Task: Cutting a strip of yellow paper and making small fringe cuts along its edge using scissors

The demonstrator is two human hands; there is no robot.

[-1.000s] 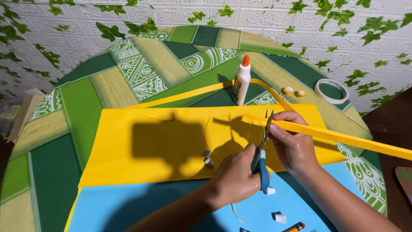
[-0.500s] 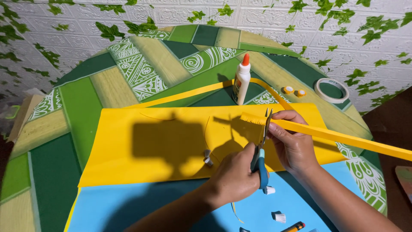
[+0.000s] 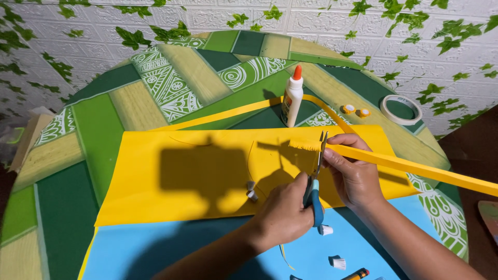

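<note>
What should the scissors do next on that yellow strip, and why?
Probably another small snip beside the last. The scissors in the left hand stand open across the yellow strip, held by the right hand, and only its end is fringed.

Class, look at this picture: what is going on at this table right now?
A person is snipping the end of a long yellow paper strip, held in the right hand, with blue-handled scissors worked by the left hand. The strip's free end already looks fringed. Beneath the hands lie a large yellow paper sheet and a light blue paper sheet. A white glue bottle with an orange cap and a roll of white tape stand behind.
</note>
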